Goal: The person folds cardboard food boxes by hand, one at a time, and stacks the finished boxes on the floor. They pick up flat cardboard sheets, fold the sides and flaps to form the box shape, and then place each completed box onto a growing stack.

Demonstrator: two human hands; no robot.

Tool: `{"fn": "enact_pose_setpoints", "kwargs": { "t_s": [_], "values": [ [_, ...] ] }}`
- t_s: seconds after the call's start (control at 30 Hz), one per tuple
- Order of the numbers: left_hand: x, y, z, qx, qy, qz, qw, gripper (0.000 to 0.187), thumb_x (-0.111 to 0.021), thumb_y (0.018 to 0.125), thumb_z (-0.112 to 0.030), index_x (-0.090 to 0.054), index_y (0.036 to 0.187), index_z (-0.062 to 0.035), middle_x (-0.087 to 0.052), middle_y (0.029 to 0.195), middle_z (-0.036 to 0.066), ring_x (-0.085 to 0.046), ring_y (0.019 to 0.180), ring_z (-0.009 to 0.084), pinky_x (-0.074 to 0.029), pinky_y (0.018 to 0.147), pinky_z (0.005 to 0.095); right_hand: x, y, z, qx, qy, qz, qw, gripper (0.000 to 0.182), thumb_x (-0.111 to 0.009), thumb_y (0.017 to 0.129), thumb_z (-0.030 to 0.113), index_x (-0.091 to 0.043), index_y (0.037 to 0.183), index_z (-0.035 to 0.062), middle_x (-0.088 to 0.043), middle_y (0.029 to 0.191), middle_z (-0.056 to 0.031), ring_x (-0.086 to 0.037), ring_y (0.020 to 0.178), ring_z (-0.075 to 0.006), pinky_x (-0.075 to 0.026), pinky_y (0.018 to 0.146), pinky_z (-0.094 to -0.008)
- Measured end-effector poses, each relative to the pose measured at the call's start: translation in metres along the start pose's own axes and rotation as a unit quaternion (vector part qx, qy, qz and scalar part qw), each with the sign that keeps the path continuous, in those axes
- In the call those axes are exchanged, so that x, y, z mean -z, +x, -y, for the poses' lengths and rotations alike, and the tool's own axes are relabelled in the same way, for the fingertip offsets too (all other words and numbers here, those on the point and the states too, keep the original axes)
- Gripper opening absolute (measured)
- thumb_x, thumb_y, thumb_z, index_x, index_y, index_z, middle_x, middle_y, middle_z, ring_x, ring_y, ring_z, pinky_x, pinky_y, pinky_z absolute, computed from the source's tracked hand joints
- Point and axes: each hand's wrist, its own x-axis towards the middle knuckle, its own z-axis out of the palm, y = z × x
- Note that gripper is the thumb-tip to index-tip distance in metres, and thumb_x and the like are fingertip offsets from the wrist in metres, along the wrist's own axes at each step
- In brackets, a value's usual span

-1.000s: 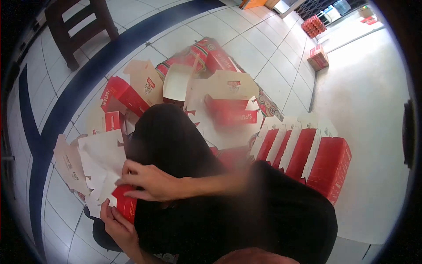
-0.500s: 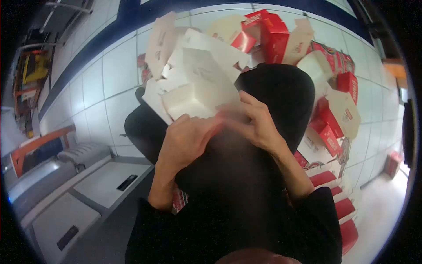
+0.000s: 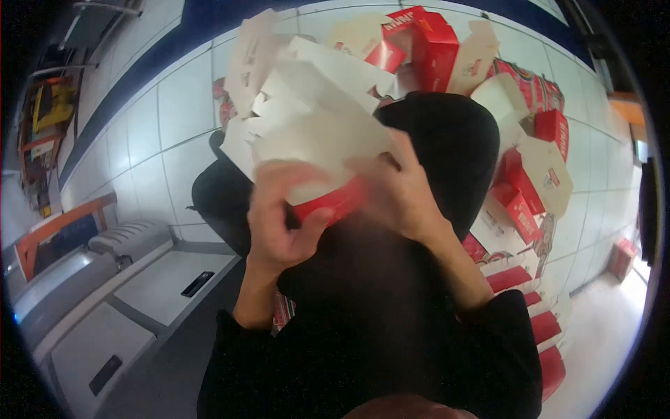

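Over my lap, a partly folded carton (image 3: 317, 143) shows its white inside, with a red outer strip at its near edge. My left hand (image 3: 283, 213) grips its near left side, the thumb on the red strip and the fingers over the white rim. At the near right side my right hand (image 3: 398, 188) is blurred by motion; it touches the carton, and its fingertips cannot be made out clearly. More white card with notched edges (image 3: 335, 70) lies just beyond the carton.
Red and cream boxes (image 3: 436, 52) lie on the tiled floor beyond my knees. Other opened boxes (image 3: 523, 202) and a stack of red-and-white cartons (image 3: 544, 325) are on the right. A grey cabinet (image 3: 167, 286) stands at the left, near an orange frame (image 3: 66, 227).
The carton's near red strip has come into view and its white flap has shifted over the hollow. My left hand has opened wider around the edge; my right hand has moved slightly.
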Motion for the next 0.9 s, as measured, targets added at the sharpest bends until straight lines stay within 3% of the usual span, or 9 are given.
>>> {"fn": "enact_pose_setpoints", "kwargs": {
  "t_s": [0.07,0.17,0.23,0.33,0.47,0.53,0.6,0.67,0.9],
  "values": [
    [-0.012,0.022,0.005,-0.11,-0.136,-0.248,0.953,0.046,-0.075,0.095,-0.018,-0.057,0.132,0.0027,-0.063,0.133,0.018,-0.065,0.115,0.0302,-0.051,0.101,0.041,0.021,-0.002,0.002,0.005,-0.061,-0.102,0.993,0.061,-0.091,0.071,0.011,-0.069,0.129,0.0133,-0.06,0.125,-0.0167,-0.064,0.101,-0.0364,-0.054,0.091,-0.0445],
    [-0.011,0.026,0.04,-0.075,-0.152,-0.24,0.956,0.056,-0.072,0.096,-0.021,-0.051,0.141,0.0046,-0.051,0.148,0.02,-0.053,0.135,0.0298,-0.04,0.114,0.0459,0.06,-0.006,-0.002,0.023,-0.126,-0.333,0.934,0.077,-0.093,0.071,0.021,-0.058,0.137,0.0009,-0.061,0.132,-0.0142,-0.061,0.118,-0.03,-0.047,0.106,-0.0442],
    [-0.012,0.029,0.056,0.118,-0.024,-0.033,0.992,0.064,-0.077,0.093,-0.024,-0.05,0.145,0.0027,-0.056,0.145,0.02,-0.052,0.138,0.0326,-0.039,0.117,0.0425,0.101,-0.013,0.005,-0.021,-0.282,-0.358,0.89,0.087,-0.095,0.07,0.017,-0.051,0.143,0.0008,-0.059,0.136,-0.0136,-0.056,0.128,-0.0295,-0.041,0.115,-0.0427],
    [-0.04,0.031,0.087,0.12,0.05,0.095,0.987,0.076,-0.084,0.087,-0.035,-0.051,0.146,0.0008,-0.058,0.142,0.023,-0.058,0.131,0.0382,-0.046,0.111,0.0436,0.119,-0.015,-0.003,0.007,-0.176,-0.452,0.874,0.081,-0.087,0.079,0.019,-0.051,0.149,0.0024,-0.046,0.152,-0.0154,-0.048,0.141,-0.0328,-0.035,0.123,-0.0482],
    [-0.058,0.033,0.1,0.1,0.117,0.114,0.981,0.069,-0.085,0.084,-0.037,-0.058,0.138,-0.0051,-0.063,0.133,0.017,-0.061,0.125,0.038,-0.05,0.105,0.046,0.133,-0.039,0.004,0.034,-0.433,-0.392,0.811,0.07,-0.079,0.083,0.016,-0.057,0.148,0.0027,-0.039,0.16,-0.0185,-0.038,0.151,-0.0341,-0.031,0.127,-0.0525],
    [-0.059,0.036,0.107,0.113,0.12,0.138,0.977,0.065,-0.085,0.084,-0.036,-0.06,0.136,-0.0057,-0.066,0.128,0.015,-0.065,0.121,0.0346,-0.051,0.102,0.0441,0.118,-0.044,0.004,0.07,-0.368,-0.399,0.837,0.058,-0.073,0.086,0.015,-0.064,0.142,0.0026,-0.035,0.164,-0.0221,-0.03,0.157,-0.0338,-0.028,0.128,-0.0552],
    [-0.063,0.035,0.117,0.126,0.11,0.134,0.977,0.063,-0.084,0.084,-0.036,-0.061,0.134,-0.0054,-0.067,0.126,0.014,-0.065,0.12,0.0337,-0.052,0.102,0.0435,0.093,-0.028,-0.003,0.104,-0.289,-0.408,0.86,0.05,-0.07,0.086,0.011,-0.068,0.135,0.0013,-0.037,0.163,-0.0234,-0.038,0.153,-0.0347,-0.03,0.125,-0.0551],
    [-0.064,0.033,0.123,0.14,0.102,0.132,0.976,0.061,-0.084,0.084,-0.035,-0.063,0.132,-0.005,-0.068,0.123,0.014,-0.066,0.119,0.0328,-0.052,0.101,0.0429,0.068,-0.018,-0.002,0.053,-0.152,-0.416,0.895,0.04,-0.07,0.086,0.01,-0.072,0.125,0.0003,-0.047,0.155,-0.0243,-0.047,0.145,-0.0361,-0.037,0.12,-0.05],
    [-0.06,0.034,0.134,0.174,0.067,0.159,0.969,0.05,-0.077,0.091,-0.035,-0.069,0.13,-0.0057,-0.068,0.131,0.017,-0.066,0.122,0.033,-0.05,0.107,0.0416,0.046,-0.015,-0.018,-0.062,-0.124,-0.26,0.956,0.035,-0.074,0.084,0.01,-0.074,0.119,0.0033,-0.063,0.137,-0.0192,-0.057,0.129,-0.0341,-0.042,0.112,-0.0443]
  ]
}}
